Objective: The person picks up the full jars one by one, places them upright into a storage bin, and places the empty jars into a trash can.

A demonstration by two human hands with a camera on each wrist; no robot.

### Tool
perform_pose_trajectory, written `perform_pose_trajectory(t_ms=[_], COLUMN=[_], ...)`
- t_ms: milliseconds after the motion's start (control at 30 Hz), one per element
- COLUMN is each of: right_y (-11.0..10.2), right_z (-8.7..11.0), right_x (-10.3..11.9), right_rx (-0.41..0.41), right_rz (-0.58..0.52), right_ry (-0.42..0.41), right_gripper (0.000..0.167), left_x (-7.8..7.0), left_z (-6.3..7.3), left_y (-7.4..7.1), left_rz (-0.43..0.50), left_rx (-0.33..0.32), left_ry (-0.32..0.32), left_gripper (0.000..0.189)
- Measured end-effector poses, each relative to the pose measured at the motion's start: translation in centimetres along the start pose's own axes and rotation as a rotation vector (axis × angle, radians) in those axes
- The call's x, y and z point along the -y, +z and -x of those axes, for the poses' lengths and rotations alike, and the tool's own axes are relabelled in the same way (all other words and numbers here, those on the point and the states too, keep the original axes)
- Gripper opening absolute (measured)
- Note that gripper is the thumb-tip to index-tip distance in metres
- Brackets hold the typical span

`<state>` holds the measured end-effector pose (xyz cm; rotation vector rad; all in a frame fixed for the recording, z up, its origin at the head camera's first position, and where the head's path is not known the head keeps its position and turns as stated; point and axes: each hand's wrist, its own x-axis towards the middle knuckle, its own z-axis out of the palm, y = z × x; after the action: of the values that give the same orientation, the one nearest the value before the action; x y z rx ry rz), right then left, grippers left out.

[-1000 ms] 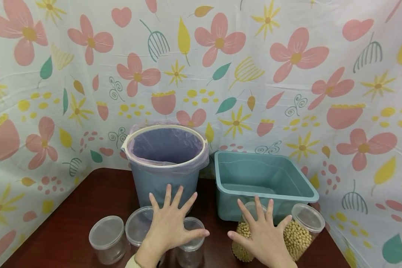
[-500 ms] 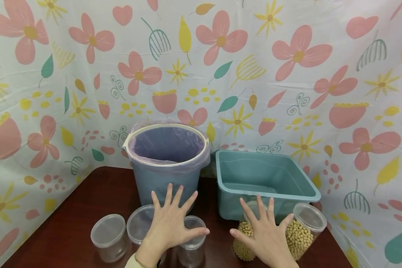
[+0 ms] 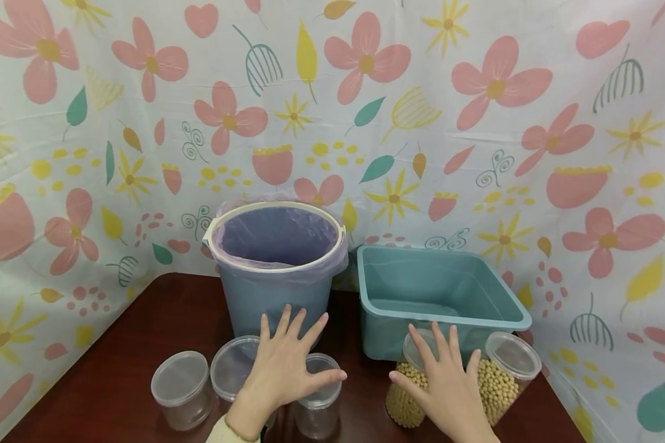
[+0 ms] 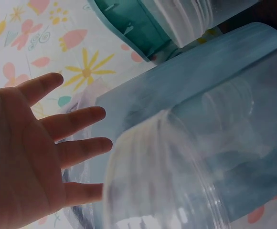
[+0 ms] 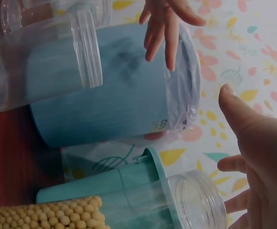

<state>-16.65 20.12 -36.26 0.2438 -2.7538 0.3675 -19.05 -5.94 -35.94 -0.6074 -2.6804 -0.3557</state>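
My left hand (image 3: 282,366) hovers with spread fingers above the clear lidded jars at the left of the table. Beneath it are a wide jar (image 3: 229,369) and a narrower jar (image 3: 318,412), both see-through with nothing showing inside; a third, squat jar (image 3: 183,391) stands to the left. My right hand (image 3: 449,387), fingers also apart, is over two clear jars of yellowish beans, one bean jar (image 3: 404,403) on its left and another bean jar (image 3: 501,384) on its right. In the right wrist view, the right hand (image 5: 267,157) holds nothing, its fingertips close to a bean jar's lid (image 5: 198,200).
Behind the jars stands a blue bucket (image 3: 274,301) with a pale rim and a purplish plastic liner. To its right is a teal rectangular basin (image 3: 399,338). A flower-printed sheet (image 3: 321,123) hangs around the dark red-brown table (image 3: 144,326).
The right hand has shifted slightly to the right, and its fingers are a little closer together. The left hand's fingers have drawn slightly together too. Jars, bucket and basin stay in place.
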Motion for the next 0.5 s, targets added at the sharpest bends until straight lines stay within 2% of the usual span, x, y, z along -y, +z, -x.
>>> perform_pose_trajectory(t_ms=[200, 333, 500], right_y=[-0.2, -0.1, 0.0], right_z=[0.1, 0.4, 0.6], right_x=[-0.5, -0.9, -1.4], right_rx=[-0.069, -0.151, -0.248], right_rz=[-0.004, -0.030, -0.041], right_ry=[-0.017, -0.051, -0.088], right_gripper=[0.077, 0.074, 0.075], left_x=[0.2, 0.3, 0.2], left_z=[-0.1, -0.3, -0.3], left_y=[0.2, 0.3, 0.6], left_rz=[0.042, 0.061, 0.129], left_rx=[0.032, 0.044, 0.057], left_ry=[-0.016, -0.019, -0.015], left_gripper=[0.084, 0.083, 0.080])
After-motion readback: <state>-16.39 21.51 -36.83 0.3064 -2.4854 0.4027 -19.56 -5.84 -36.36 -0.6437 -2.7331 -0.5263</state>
